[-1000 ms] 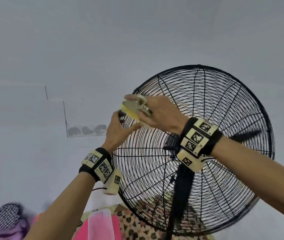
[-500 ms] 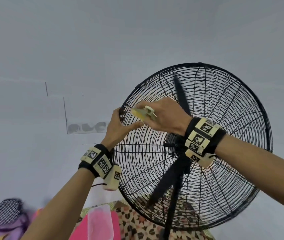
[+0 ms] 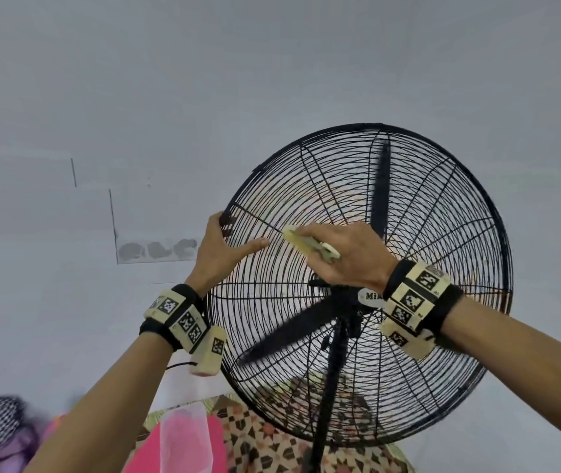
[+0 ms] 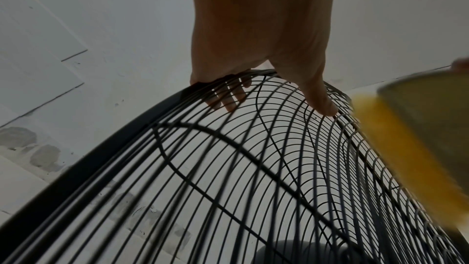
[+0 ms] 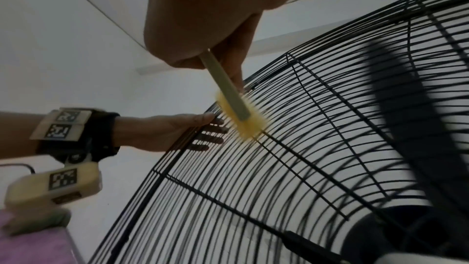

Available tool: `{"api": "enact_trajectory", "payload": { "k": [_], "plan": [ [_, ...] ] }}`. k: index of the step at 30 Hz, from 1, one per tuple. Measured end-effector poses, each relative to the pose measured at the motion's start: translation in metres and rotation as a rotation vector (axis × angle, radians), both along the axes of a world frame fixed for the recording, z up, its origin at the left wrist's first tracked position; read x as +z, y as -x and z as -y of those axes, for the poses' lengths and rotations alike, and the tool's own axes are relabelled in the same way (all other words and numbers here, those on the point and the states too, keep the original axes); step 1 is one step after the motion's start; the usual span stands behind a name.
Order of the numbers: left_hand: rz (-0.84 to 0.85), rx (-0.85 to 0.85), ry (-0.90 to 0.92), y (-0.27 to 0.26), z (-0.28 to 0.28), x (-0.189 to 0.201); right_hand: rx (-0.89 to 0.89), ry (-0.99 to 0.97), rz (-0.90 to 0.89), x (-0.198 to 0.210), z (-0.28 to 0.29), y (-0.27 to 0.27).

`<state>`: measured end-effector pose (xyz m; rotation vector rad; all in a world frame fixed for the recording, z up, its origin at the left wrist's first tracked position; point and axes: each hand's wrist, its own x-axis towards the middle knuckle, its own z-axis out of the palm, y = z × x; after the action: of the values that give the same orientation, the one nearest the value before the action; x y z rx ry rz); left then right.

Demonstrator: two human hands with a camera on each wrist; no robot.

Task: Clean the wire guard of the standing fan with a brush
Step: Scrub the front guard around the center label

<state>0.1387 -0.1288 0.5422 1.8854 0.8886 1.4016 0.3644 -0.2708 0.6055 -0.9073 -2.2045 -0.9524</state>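
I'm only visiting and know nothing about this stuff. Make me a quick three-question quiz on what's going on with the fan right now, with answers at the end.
1. True or false: the left hand grips the rim of the wire guard.
2. Which hand holds the brush? A) left hand B) right hand C) both hands
3. Fill in: the brush bristles are ______ in colour.

Key
1. True: its fingers hook over the rim into the guard while the thumb lies on the front wires.
2. B: the right hand holds the handle, with the bristles against the upper left part of the guard.
3. Yellow.
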Motion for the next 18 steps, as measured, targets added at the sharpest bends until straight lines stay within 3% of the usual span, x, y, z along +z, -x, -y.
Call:
{"api": "enact_trajectory", "payload": {
  "k": [12,18],
  "plan": [
    [-0.006,-0.01,0.009,0.001,0.0,0.001,-0.013,0.012,0.054,-0.015,0.005,-0.002],
    [0.0,-0.025,0.023,0.0,0.002,0.003,-0.13,-0.011,-0.096,-0.017,0.011,-0.014]
  ]
}}
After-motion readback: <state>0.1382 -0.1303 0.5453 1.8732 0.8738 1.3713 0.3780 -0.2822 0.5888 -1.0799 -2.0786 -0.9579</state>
